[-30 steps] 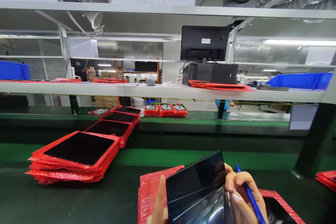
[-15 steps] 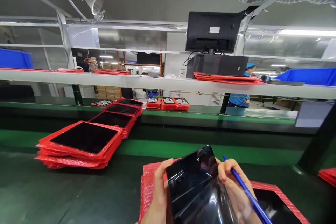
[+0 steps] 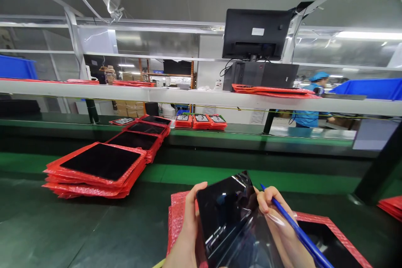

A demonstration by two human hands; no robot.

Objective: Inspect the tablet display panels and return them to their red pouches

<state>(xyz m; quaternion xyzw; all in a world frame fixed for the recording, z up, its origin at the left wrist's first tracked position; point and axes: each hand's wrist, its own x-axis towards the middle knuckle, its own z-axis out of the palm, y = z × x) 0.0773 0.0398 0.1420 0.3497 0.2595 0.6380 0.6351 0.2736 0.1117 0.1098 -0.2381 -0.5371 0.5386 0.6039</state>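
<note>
Black glossy panel (image 3: 224,211), held tilted above red bubble-wrap pad (image 3: 177,217), bottom centre.
Gripped at left edge by left hand (image 3: 188,230); right hand (image 3: 276,222) closed on blue pen (image 3: 298,232), fingers touching clear film (image 3: 273,217) at right edge.

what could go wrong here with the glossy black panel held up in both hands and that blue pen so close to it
The blue pen in the right hand lies close along the black panel; its tip might scratch the glossy face. The left hand grips only the panel's edge, with the clear film partly lifted, so the panel could slip onto the red bubble wrap. Fingers may leave smudges.
</note>
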